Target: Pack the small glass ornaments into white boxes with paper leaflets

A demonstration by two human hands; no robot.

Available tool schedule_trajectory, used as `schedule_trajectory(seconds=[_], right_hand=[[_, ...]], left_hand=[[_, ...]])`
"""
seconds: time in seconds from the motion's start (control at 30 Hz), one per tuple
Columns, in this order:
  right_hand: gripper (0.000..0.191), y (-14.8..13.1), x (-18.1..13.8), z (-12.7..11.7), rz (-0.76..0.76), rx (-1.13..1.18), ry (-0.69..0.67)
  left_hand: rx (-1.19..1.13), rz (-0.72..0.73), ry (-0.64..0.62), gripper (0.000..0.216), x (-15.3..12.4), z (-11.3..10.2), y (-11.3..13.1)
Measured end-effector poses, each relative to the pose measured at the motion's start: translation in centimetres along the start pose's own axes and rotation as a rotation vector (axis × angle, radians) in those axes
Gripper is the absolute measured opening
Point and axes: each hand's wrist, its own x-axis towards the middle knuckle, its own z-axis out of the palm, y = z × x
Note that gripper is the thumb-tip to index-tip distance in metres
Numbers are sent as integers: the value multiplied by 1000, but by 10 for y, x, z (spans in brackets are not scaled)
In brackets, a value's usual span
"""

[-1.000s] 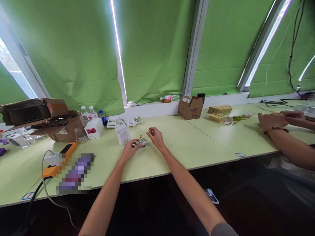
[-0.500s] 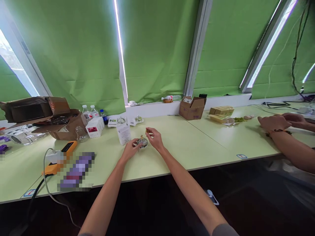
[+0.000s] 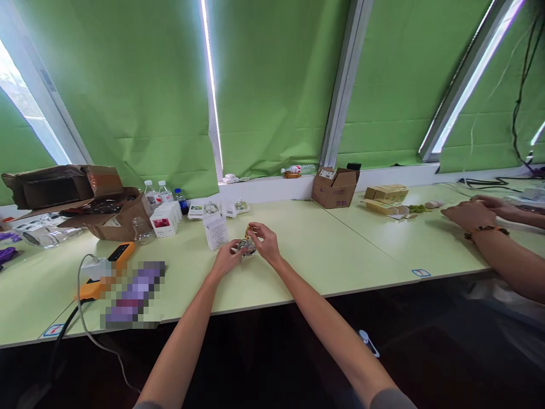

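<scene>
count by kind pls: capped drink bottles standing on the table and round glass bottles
capped drink bottles: 3
round glass bottles: 3, one held in the left hand, the right hand at its gold top
total: 6

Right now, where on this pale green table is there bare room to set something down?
Both hands hold the round glass bottle. Widest bare stretch: between the right hand and the open brown cardboard box, running to the co-worker's hands. Another strip along the near table edge below the left hand. Crowded: left of the white carton, around the orange device.
</scene>
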Motion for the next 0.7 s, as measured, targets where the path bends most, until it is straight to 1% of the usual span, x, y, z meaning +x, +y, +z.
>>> schedule_trajectory(seconds=[0.27,0.5,0.7], right_hand=[[30,1,-2,0,-38,-29,-88],[27,4,-3,-1,-67,-105,-101],[27,2,-4,-3,-70,-166,-127]], left_hand=[[0,8,-3,46,-1,-1,1],[3,-1,-21,47,0,-1,1],[2,-5,-7,49,-1,0,2]])
